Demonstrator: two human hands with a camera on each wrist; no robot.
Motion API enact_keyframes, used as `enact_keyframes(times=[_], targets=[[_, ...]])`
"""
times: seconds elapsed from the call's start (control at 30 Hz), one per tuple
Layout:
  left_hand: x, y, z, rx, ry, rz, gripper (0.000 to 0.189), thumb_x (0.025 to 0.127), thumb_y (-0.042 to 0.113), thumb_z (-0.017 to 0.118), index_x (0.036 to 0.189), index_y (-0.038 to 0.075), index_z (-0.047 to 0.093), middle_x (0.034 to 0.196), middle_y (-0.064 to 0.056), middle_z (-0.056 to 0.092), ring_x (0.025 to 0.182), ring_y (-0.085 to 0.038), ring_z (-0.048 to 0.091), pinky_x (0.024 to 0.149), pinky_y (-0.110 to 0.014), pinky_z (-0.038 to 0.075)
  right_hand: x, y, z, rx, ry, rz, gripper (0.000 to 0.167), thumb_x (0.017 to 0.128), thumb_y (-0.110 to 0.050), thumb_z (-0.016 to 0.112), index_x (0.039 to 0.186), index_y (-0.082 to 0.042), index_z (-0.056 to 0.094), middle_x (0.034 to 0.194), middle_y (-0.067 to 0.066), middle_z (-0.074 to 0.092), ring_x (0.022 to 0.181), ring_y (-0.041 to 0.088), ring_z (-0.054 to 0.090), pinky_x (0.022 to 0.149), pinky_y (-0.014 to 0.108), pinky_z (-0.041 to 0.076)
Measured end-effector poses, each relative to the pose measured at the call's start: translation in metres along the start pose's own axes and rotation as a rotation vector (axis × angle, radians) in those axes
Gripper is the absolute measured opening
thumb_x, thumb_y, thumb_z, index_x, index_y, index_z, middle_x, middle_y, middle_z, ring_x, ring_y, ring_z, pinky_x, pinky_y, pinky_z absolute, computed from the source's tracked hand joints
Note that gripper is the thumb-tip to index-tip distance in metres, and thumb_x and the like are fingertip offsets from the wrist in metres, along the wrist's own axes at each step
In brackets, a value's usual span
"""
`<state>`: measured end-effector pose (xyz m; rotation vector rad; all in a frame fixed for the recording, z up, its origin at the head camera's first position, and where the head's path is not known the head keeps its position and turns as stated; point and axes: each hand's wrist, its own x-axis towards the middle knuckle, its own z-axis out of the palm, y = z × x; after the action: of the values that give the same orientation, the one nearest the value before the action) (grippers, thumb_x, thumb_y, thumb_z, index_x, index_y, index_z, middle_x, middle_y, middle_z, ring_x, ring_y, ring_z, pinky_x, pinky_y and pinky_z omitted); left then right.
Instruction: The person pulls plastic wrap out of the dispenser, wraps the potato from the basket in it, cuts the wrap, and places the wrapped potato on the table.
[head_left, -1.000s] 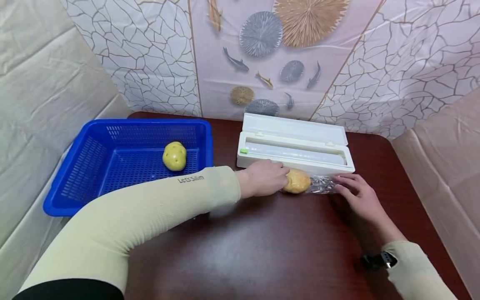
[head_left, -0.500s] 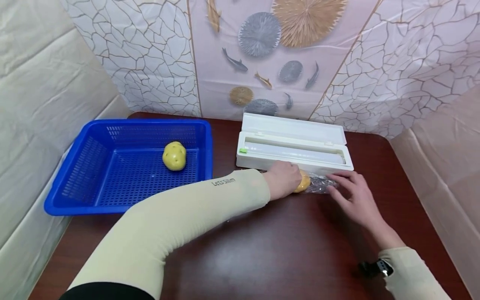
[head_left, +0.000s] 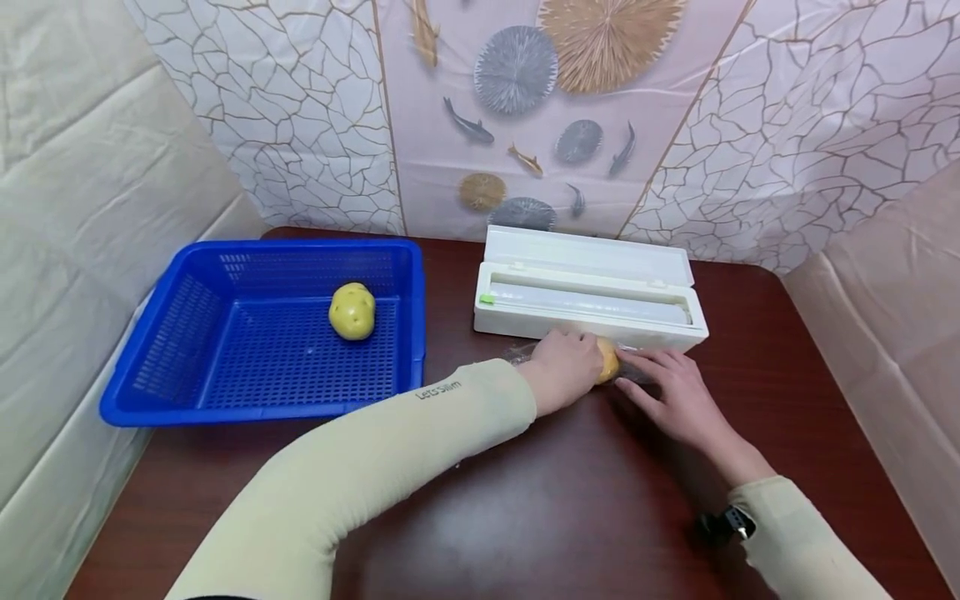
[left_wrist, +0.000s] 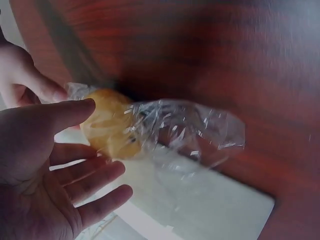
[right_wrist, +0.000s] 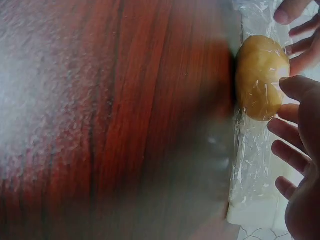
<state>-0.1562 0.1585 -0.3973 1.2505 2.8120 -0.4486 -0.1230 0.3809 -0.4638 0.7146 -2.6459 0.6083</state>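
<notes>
A yellow potato (right_wrist: 260, 75) wrapped in clear plastic film lies on the table in front of the white film box. Loose film (left_wrist: 195, 130) trails from both of its ends. My left hand (head_left: 566, 367) holds it from the left, thumb on one side and fingers on the other, covering most of it in the head view. At the opposite end, my right hand (head_left: 678, 396) has its thumb and forefinger right at the potato, its other fingers spread over the film. Part of the film is hidden beneath the hands.
The white box (head_left: 585, 325) stands behind the hands with its lid (head_left: 588, 254) raised and a roll of film (head_left: 592, 303) inside. At the left, a blue basket (head_left: 262, 411) contains another yellow potato (head_left: 352, 312). A patterned cloth (head_left: 517, 167) hangs behind the dark red table (head_left: 487, 525).
My left hand moved right onto the wrapped potato. My right hand came left from the film's end to the potato's right end. More film now shows left of it.
</notes>
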Motion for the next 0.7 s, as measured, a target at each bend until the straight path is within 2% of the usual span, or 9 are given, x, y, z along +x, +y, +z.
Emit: enact_keyframes(times=[0.17, 0.27, 0.37, 0.5, 0.63, 0.7], targets=[[-0.008, 0.007, 0.011, -0.026, 0.064, -0.057, 0.037, 0.115, 0.027, 0.046, 0.144, 0.015, 0.065, 0.130, 0.003, 0.066, 0.116, -0.011, 0.064, 0.090, -0.029, 0.055, 0.004, 0.004, 0.001, 0.044, -0.004, 0.000, 0.043, 0.087, -0.004, 0.083, 0.129, -0.004, 0.076, 0.121, 0.018, 0.075, 0.111, 0.041, 0.062, 0.091, 0.058, 0.041], [-0.014, 0.011, 0.015, -0.052, 0.063, -0.084, 0.039, 0.115, 0.029, 0.046, 0.149, 0.015, 0.061, 0.132, 0.003, 0.063, 0.119, -0.012, 0.061, 0.093, -0.031, 0.052, 0.007, 0.004, 0.000, 0.045, -0.012, -0.008, 0.041, 0.087, -0.003, 0.082, 0.128, -0.005, 0.077, 0.121, 0.017, 0.076, 0.113, 0.041, 0.060, 0.091, 0.057, 0.037], [-0.021, 0.012, 0.020, -0.115, 0.049, -0.108, 0.048, 0.111, 0.041, 0.054, 0.152, 0.016, 0.057, 0.136, 0.002, 0.061, 0.123, -0.014, 0.058, 0.097, -0.032, 0.049, 0.009, 0.001, 0.001, 0.033, -0.026, -0.023, 0.040, 0.088, -0.004, 0.081, 0.128, -0.007, 0.077, 0.120, 0.015, 0.076, 0.114, 0.040, 0.056, 0.090, 0.058, 0.034], [-0.033, 0.009, 0.022, -0.234, 0.052, -0.135, 0.059, 0.104, 0.056, 0.062, 0.147, 0.018, 0.060, 0.133, 0.001, 0.061, 0.122, -0.017, 0.056, 0.097, -0.036, 0.046, 0.013, -0.006, 0.004, 0.028, -0.035, -0.085, 0.039, 0.088, -0.004, 0.080, 0.126, -0.008, 0.078, 0.117, 0.014, 0.078, 0.113, 0.041, 0.058, 0.093, 0.058, 0.037], [-0.045, 0.001, 0.021, -0.322, 0.083, -0.151, 0.053, 0.104, 0.058, 0.062, 0.142, 0.021, 0.063, 0.127, 0.002, 0.065, 0.118, -0.018, 0.059, 0.092, -0.037, 0.046, 0.018, -0.013, 0.007, 0.063, -0.042, -0.147, 0.035, 0.088, -0.001, 0.079, 0.123, -0.007, 0.079, 0.114, 0.011, 0.079, 0.109, 0.040, 0.063, 0.094, 0.055, 0.042], [-0.050, -0.003, 0.023, -0.354, 0.106, -0.147, 0.051, 0.104, 0.055, 0.062, 0.144, 0.022, 0.063, 0.126, 0.002, 0.067, 0.116, -0.018, 0.062, 0.090, -0.037, 0.048, 0.020, -0.017, 0.008, 0.091, -0.052, -0.144, 0.033, 0.089, 0.001, 0.078, 0.121, -0.006, 0.080, 0.112, 0.008, 0.080, 0.108, 0.038, 0.064, 0.095, 0.051, 0.043]])
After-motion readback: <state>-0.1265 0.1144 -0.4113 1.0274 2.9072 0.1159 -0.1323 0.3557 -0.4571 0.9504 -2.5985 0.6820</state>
